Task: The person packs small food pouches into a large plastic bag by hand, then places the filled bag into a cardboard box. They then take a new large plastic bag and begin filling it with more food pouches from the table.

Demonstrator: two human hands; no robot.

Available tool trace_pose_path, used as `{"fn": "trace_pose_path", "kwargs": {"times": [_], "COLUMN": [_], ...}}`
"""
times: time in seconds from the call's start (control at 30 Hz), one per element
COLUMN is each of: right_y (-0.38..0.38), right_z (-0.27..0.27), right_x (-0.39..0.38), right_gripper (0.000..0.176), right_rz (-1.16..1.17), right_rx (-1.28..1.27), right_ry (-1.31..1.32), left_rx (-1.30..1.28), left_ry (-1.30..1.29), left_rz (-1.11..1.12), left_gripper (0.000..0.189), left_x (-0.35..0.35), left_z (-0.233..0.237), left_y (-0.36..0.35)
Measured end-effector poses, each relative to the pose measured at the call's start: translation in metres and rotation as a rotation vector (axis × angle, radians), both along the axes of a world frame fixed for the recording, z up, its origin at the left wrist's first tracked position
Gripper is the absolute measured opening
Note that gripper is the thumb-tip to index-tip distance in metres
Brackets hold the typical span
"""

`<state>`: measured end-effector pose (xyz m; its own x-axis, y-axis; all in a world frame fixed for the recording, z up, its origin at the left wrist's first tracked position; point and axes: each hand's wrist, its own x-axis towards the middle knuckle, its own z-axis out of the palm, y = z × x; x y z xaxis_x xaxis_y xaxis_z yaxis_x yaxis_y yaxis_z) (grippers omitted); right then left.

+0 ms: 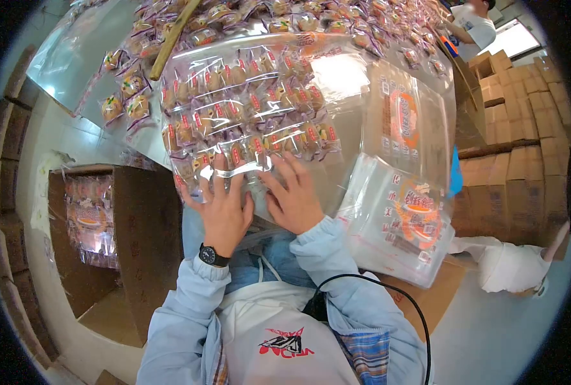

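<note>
A large clear plastic bag [329, 168] lies flat in front of me with rows of small wrapped pastries [247, 106] inside it. My left hand [224, 208] rests on the bag's near edge, fingers spread over the closest row. Beside it, my right hand [293, 196] lies on the same edge with its fingers stretched out. Both hands are open, and neither is wrapped round anything. To the right is a stack of printed clear bags [391, 212], with another printed bag [404, 119] lying behind it.
Many loose wrapped pastries [308, 22] cover the far table. A wooden stick [173, 38] lies among them. At the lower left, an open cardboard box [134, 247] holds a filled bag [91, 215]. Stacked cartons [516, 179] stand at the right, and another person [475, 25] is behind.
</note>
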<state>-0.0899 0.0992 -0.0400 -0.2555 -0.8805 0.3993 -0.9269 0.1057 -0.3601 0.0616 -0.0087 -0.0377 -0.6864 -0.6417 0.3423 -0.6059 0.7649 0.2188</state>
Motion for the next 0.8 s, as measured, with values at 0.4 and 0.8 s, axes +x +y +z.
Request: {"fn": "trace_pose_path", "kwargs": {"times": [0.4,0.8], "right_y": [-0.016,-0.256], "right_z": [0.127,0.083], "right_x": [-0.161,-0.29], "right_gripper": [0.025,0.059], "right_rz": [-0.415,-0.445], "right_rx": [-0.296,-0.058], "right_ry": [-0.788,0.282], "left_rx": [0.032,0.041], "left_ry": [0.068,0.105], "left_rz": [0.044,-0.01], "left_gripper": [0.059,0.066], "left_x": [-0.002,0.005], "left_z": [-0.014,-0.028], "left_y": [-0.004,-0.007]}}
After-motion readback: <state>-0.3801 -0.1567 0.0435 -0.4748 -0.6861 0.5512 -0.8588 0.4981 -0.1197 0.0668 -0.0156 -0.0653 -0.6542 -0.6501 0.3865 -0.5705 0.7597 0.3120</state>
